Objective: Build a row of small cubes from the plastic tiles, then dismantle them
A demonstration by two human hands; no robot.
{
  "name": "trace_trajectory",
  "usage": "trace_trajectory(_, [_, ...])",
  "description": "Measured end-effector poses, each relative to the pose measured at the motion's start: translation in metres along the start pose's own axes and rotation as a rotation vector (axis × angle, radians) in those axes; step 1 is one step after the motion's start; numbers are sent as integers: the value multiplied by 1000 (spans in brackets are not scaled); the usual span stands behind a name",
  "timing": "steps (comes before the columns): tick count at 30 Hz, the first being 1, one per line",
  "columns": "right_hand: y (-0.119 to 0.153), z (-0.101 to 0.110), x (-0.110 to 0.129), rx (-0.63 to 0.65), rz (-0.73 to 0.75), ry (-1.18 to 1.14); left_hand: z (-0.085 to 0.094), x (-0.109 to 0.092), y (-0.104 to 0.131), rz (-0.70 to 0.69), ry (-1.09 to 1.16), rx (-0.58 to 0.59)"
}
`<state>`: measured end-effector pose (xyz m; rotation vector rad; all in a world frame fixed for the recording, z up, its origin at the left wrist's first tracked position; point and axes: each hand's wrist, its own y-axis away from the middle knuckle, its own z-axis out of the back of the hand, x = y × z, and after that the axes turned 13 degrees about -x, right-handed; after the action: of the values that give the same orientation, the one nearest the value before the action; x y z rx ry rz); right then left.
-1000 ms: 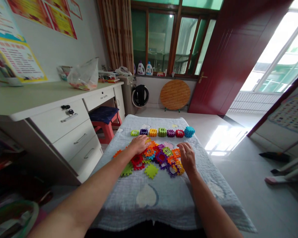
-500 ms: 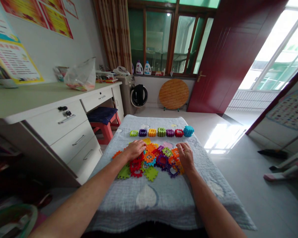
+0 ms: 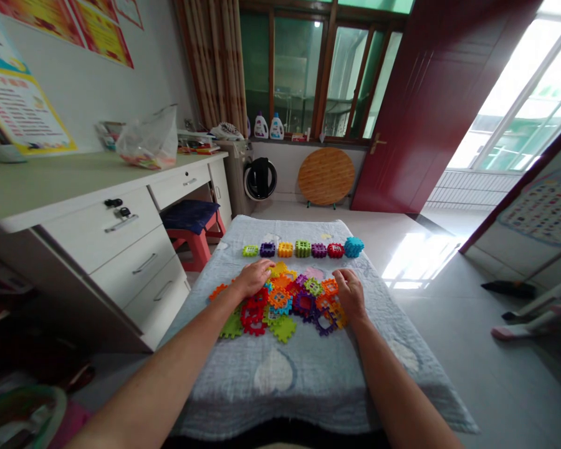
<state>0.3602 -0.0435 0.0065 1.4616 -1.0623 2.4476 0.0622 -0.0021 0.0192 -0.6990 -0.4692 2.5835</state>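
A loose pile of flat, notched-edge plastic building pieces lies mid-table, among them an orange piece (image 3: pixel 279 297), a lime green piece (image 3: pixel 283 328) and a dark purple frame piece (image 3: pixel 326 321). My left hand (image 3: pixel 255 279) rests over the pile's far left part, fingers stretched out, tips beside a yellow piece (image 3: pixel 280 270). At the right edge is my right hand (image 3: pixel 350 288), fingers loosely bent and apart, close to an orange frame piece (image 3: pixel 330 286). I see nothing held in either hand; the undersides of the fingers are hidden.
Behind the pile runs a row of small assembled blocks, with a green block (image 3: pixel 303 249) mid-row and a blue block (image 3: pixel 354 247) at its right end. A grey-blue cloth (image 3: pixel 243 386) covers the table. A white desk (image 3: pixel 121 227) stands left, with a stool (image 3: pixel 191 224) beside it.
My left hand has shifted slightly away from me, and more of the yellow pieces shows by its fingertips. The right hand stays nearly where it was.
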Motion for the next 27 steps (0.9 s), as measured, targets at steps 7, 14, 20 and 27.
trace_trajectory(7, [-2, -3, -1, -15, -82, -30, 33, 26, 22, 204, -89, -101])
trace_trajectory(14, [-5, 0, -2, -45, -308, -134, 33, 42, 38, 344, -108, -61])
trace_trajectory(20, [-10, -1, -20, -48, -419, -226, 33, 39, 37, 351, -41, -42])
trace_trajectory(27, [-10, -3, -24, -37, -338, -205, 37, 30, 41, 335, 54, -118])
